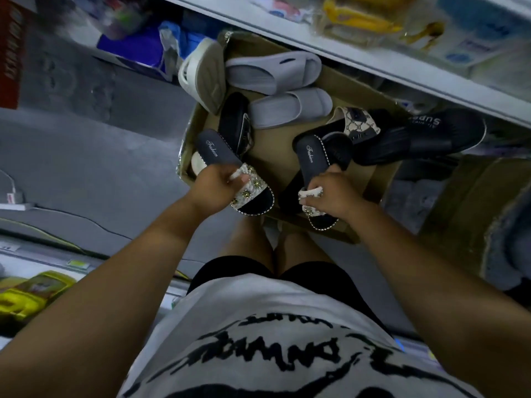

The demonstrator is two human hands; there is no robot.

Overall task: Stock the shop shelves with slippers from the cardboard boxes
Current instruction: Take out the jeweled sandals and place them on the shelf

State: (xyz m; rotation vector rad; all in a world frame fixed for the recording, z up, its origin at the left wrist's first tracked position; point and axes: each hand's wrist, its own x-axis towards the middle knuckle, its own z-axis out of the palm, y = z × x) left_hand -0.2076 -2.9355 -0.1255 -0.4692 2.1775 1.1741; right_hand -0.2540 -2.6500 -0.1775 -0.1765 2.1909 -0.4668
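1. The left hand (pixel 214 179) is curled round the braided, jewelled strap of a dark Fashion slipper (pixel 218 150), held over the 8 o'clock corner of the open cardboard box (pixel 273 159).
2. The right hand (pixel 330 196) pinches the strap of the matching slipper (pixel 311 158) at the box's 5 o'clock side. This slipper's heel rests on other dark footwear in the box.
3. Left in the box are two grey slippers (pixel 273 73) at 12 o'clock, a white slipper (pixel 201 76) lying on its side at 11, a black one at 9 and a monogram-patterned slipper (pixel 359 124) at 2.
4. A black slipper (pixel 439 133) lies at 3 o'clock under the white shelf (pixel 373 61). I cannot tell whether it sits in the box or on a lower shelf.
5. Judging by this, the pair is picked out but not shelved, several slippers are left, and a second box (pixel 459 202) stands at 4 o'clock, so much of the stocking appears to lie ahead.
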